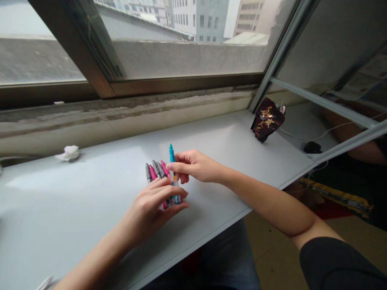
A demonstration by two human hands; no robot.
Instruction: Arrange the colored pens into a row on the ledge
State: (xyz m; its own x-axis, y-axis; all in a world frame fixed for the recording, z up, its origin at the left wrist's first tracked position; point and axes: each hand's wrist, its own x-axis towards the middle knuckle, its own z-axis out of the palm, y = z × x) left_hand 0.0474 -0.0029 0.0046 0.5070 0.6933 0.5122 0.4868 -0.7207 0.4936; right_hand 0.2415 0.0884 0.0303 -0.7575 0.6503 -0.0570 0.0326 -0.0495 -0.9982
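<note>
Lower marker ends [163,189] hidden behind the left hand [149,211]

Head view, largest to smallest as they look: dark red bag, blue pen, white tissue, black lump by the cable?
Dark red bag: largest.
Blue pen and white tissue: too close to rank; the pen looks longer, the tissue wider.
Black lump: smallest as seen, though it sits farther off.

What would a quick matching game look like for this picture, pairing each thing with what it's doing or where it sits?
Things:
1. Left hand
2. Right hand
3. Crumpled white tissue
4. Dark red packet

Places or actions:
A. At the right end of the white shelf in this view
B. Pinching a teal pen
C. Wrapped around pink and grey markers
D. Toward the shelf's left, by the wall

Pairs: 1-C, 2-B, 3-D, 4-A
</note>
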